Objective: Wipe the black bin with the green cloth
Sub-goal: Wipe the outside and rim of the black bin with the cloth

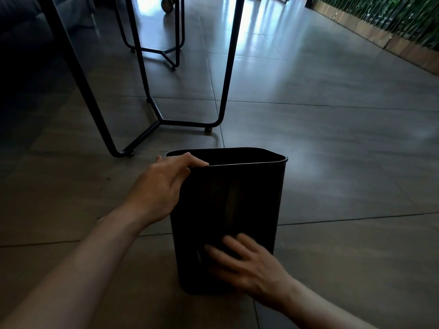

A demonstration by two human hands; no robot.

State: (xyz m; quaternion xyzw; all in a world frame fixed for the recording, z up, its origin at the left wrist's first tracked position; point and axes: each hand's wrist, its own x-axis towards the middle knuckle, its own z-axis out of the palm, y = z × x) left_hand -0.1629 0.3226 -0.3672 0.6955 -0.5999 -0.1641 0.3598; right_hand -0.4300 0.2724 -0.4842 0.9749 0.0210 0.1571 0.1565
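Black bin (228,198) stood upright on tiled floor (344,162), rim gripped beneath curled left hand (161,186) fingers, right hand (247,264) blurred, fingers spread flat against lower wall.

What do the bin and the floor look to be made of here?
Black bin: probably plastic or thin painted metal, with a smooth, semi-matt wall and a thin rolled rim; I cannot tell which. Floor: large glazed tiles, given the grout lines and glossy window reflections.
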